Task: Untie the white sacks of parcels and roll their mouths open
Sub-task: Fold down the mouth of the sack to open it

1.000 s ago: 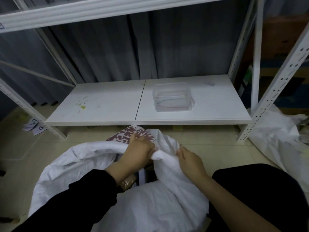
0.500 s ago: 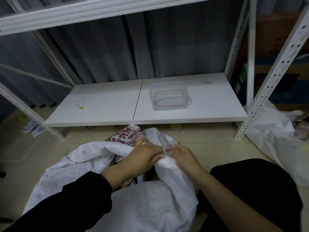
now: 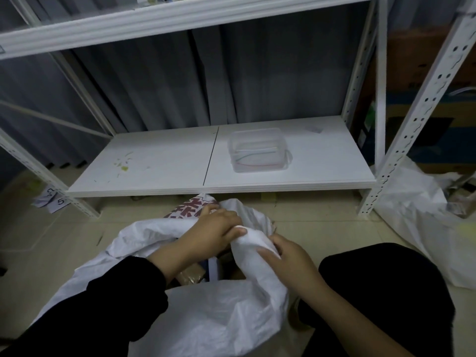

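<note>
From the head camera, the white sack (image 3: 206,315) lies on the floor in the near centre, its mouth open and brown parcels (image 3: 192,275) showing inside. The left hand (image 3: 213,233) and right hand (image 3: 288,261) sit close together, each clamped on a bunched fold of the sack's rim. Beyond it, a clear plastic box (image 3: 258,150) stands on the low shelf (image 3: 154,171). Another white sack (image 3: 412,215) lies at the right.
</note>
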